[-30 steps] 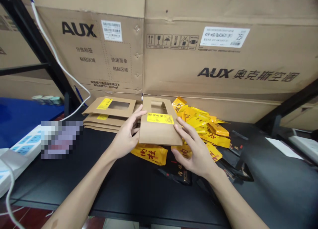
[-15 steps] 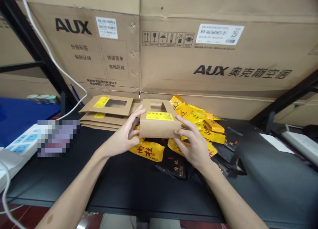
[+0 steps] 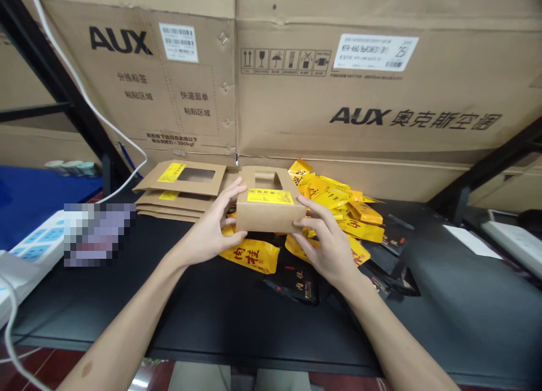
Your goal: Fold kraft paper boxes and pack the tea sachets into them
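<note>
Kraft carton (image 3: 271,213) observed squared up into box form vs. flatter sleeve in prev. view; yellow label on top face, handle flap w/ cut-out at far edge. Carton held between both hands, over yellow sachets (image 3: 249,255). L hand (image 3: 207,230) part-spread, fingers pressed to left end; R hand (image 3: 324,238) likewise on right end. No pinch noted. Flat kraft cartons (image 3: 180,190) stacked just left; black sachets (image 3: 292,283) lie on black bench (image 3: 105,317).

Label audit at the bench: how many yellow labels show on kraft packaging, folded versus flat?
Folded kraft box held in both hands: 1
Flat kraft blanks in the stack: 2
Total: 3
Any labels on the lowest blanks are hidden.
</note>
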A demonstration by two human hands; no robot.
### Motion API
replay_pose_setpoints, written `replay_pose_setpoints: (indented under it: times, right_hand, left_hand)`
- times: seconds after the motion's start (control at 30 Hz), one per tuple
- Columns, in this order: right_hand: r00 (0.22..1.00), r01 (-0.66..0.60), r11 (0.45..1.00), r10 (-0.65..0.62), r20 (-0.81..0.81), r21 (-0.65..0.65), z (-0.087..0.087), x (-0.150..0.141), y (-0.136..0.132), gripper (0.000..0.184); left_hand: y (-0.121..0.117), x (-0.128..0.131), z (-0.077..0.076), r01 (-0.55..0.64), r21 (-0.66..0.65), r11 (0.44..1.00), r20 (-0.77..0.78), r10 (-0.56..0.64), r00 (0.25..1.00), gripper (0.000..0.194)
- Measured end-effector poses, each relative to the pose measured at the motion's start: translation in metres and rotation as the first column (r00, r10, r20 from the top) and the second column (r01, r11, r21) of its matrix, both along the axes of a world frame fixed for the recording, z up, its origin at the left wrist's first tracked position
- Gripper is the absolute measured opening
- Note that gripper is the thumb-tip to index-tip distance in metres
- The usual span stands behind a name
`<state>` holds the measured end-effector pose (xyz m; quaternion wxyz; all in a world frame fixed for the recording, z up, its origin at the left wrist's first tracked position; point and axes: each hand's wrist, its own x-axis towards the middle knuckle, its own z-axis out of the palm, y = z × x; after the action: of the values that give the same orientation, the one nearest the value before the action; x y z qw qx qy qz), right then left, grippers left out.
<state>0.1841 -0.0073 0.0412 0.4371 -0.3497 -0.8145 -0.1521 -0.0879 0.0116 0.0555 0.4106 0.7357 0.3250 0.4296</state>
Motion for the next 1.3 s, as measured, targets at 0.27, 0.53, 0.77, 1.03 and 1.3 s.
replay_pose_setpoints:
  times: [0.27, 0.53, 0.77, 1.03, 1.3]
  right_hand:
    - [1.0, 0.013, 1.0, -0.013, 0.001, 0.001, -0.0014, 0.0007, 0.0019, 0.018]
    - [1.0, 0.005, 1.0, -0.005, -0.011, -0.021, -0.001, 0.0009, 0.0027, 0.017]
    - [0.999, -0.004, 0.999, 0.002, -0.045, -0.052, -0.0028, -0.0026, 0.0004, 0.019]
    - [0.996, -0.003, 0.997, -0.004, -0.093, -0.077, -0.0022, -0.0059, -0.0023, 0.021]
    - [0.989, -0.055, 0.993, 0.04, -0.143, -0.103, -0.002, -0.0064, -0.0024, 0.065]
  left_hand:
    - [0.0053, -0.0028, -0.0025, -0.084, 0.229, 0.97, -0.187, 0.129, 0.974, 0.076]
    - [0.0042, -0.0054, 0.001, -0.098, 0.247, 0.964, -0.2, 0.149, 0.968, 0.078]
    - [0.0047, -0.0014, -0.0034, -0.077, 0.166, 0.983, -0.091, 0.093, 0.991, 0.073]
    - [0.0012, 0.0014, -0.0021, -0.005, 0.028, 1.0, 0.015, 0.005, 1.0, 0.081]
    - [0.0028, 0.0003, -0.001, 0.011, -0.03, 0.999, 0.064, -0.009, 0.998, 0.073]
